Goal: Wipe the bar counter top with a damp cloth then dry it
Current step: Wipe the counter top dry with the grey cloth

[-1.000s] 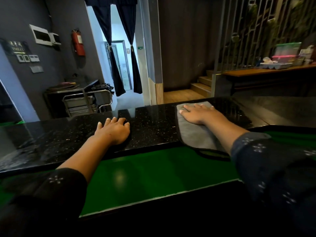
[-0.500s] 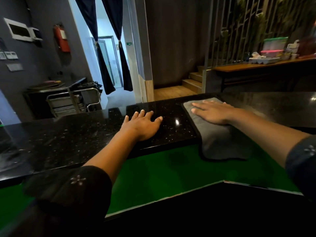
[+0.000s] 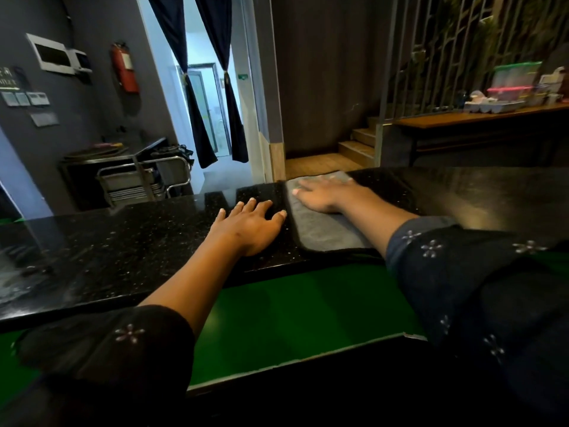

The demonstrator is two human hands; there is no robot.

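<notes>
A black speckled stone bar counter top (image 3: pixel 123 251) runs across the view from left to right. A grey folded cloth (image 3: pixel 326 229) lies flat on it, reaching from the far edge to the near edge. My right hand (image 3: pixel 323 195) presses palm-down on the far half of the cloth, fingers spread and pointing left. My left hand (image 3: pixel 249 226) rests flat on the bare stone just left of the cloth, its thumb almost touching the cloth's edge.
Below the counter's near edge lies a lower green shelf (image 3: pixel 292 315). Beyond the counter stand a metal trolley (image 3: pixel 138 180), a curtained doorway (image 3: pixel 209 103) and wooden steps (image 3: pixel 357 146). At the far right a wooden table (image 3: pixel 480 117) carries plastic containers.
My right hand has slid the cloth farther onto the counter, so it no longer hangs over the near edge. My left hand has shifted right, close beside the cloth.
</notes>
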